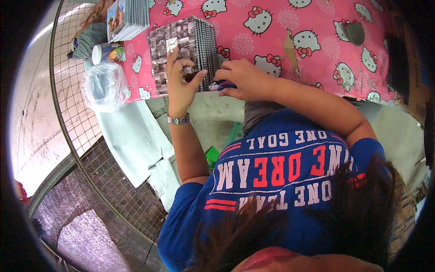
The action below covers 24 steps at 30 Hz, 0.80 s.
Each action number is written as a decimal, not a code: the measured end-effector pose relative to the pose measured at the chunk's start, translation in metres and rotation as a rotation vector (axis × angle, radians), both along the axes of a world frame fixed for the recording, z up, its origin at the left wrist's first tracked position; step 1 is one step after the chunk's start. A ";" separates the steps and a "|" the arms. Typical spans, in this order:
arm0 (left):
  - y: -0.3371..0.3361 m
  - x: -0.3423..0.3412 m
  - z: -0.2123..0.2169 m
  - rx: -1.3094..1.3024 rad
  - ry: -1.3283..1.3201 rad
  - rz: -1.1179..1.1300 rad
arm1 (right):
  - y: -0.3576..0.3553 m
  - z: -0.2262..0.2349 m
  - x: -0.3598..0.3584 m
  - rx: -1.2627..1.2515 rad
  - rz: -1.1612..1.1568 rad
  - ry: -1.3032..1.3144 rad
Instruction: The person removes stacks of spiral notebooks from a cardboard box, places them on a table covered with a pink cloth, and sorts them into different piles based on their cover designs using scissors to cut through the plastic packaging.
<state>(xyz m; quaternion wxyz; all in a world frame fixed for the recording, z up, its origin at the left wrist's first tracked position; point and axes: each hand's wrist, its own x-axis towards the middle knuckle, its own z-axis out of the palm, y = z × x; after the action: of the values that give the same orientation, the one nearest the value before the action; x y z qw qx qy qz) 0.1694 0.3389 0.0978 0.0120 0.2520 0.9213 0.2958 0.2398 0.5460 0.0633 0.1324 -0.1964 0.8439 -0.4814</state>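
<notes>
A stack of spiral-bound notebooks [199,41] with black-and-white photo covers lies at the table's near edge, its coiled spines facing right. My left hand [182,84] rests on the top cover with fingers spread and thumb reaching toward the spines. A wristwatch [178,119] with a metal band is on that wrist. Beside the lower spines, my right hand [244,79] is closed around a small hand tool with dark blue handles [227,85]. My fingers hide most of the tool, so its exact kind cannot be made out.
The table has a pink cartoon-cat cloth [240,43]. Another notebook stack [129,20] stands at the far left. Near it are a white-lidded jar [97,54] and a plastic-bag-lined container [105,86]. A dark oval object [355,33] lies far right. Wire mesh [74,86] borders the left.
</notes>
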 end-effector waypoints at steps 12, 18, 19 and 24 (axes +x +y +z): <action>0.000 -0.001 0.001 -0.054 0.032 -0.043 | 0.007 -0.023 0.001 0.006 -0.043 0.299; 0.000 -0.001 0.000 -0.013 -0.041 -0.016 | 0.010 -0.009 -0.024 -0.154 0.171 -0.572; 0.000 -0.001 0.000 -0.016 -0.037 -0.016 | 0.008 -0.013 -0.017 -0.148 0.137 -0.429; 0.001 0.000 0.001 0.000 -0.057 0.004 | 0.007 -0.030 -0.006 -0.016 -0.037 0.340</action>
<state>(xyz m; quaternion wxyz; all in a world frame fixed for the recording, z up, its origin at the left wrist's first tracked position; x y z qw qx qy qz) 0.1697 0.3402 0.0991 0.0376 0.2417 0.9211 0.3029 0.2342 0.5533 0.0337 -0.0228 -0.2607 0.8537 -0.4502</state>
